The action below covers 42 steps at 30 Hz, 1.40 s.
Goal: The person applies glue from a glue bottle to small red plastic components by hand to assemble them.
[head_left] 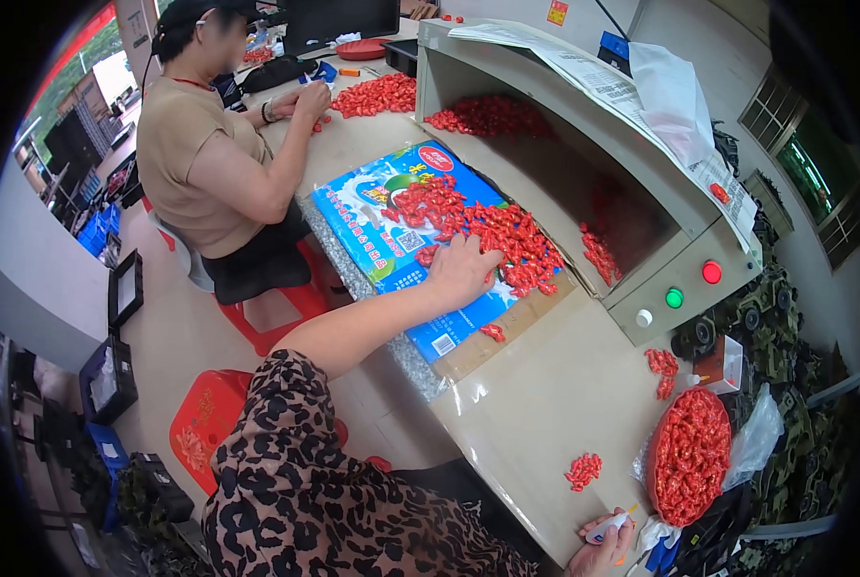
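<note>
My left hand (464, 274) reaches over a heap of small glossy red pieces (512, 236), its fingers apart and touching them. That heap lies on a flattened blue printed cardboard sheet (358, 226). At the lower right, my right hand (598, 558) is closed around a small white squeeze bottle (607, 528) with a thin yellow tip. Close to it, a small cluster of red pieces (584, 471) lies on the table. A round red basket (653, 481) heaped with the same pieces stands to the right of that cluster.
A grey box-shaped machine (642, 255) with red, green and white buttons stands across the table, red pieces inside it. Another person (209, 163) sits at the far left, handling something small by a further red pile (377, 94). Red stools (199, 423) stand left of the table.
</note>
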Each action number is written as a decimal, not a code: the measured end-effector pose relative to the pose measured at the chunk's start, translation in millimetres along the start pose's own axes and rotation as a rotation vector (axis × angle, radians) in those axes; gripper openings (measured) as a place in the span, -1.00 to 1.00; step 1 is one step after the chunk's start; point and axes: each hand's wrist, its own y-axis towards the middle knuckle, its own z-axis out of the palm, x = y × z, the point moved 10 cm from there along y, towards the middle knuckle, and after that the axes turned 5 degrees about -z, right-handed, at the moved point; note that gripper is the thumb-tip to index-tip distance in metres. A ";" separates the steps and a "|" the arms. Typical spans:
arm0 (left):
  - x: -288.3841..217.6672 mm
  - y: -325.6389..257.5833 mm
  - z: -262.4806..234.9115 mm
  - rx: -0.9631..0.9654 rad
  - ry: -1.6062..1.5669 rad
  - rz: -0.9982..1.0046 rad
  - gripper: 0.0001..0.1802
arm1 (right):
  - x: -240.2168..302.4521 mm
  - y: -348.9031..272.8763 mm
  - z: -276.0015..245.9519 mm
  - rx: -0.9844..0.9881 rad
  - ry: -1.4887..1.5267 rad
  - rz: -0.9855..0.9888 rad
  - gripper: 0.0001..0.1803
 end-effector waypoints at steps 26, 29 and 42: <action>19.7 109.3 14.4 -0.186 -0.589 -0.219 -0.73 | -56.0 -31.8 29.7 -0.193 0.974 0.671 -0.65; -2.4 146.5 44.4 -0.122 -0.565 -0.204 -0.73 | -16.5 -15.5 1.3 0.074 -0.091 0.150 -0.79; -54.1 185.4 116.8 0.093 0.115 -0.131 -0.71 | -33.7 -36.5 2.1 0.073 -0.292 -0.110 -0.66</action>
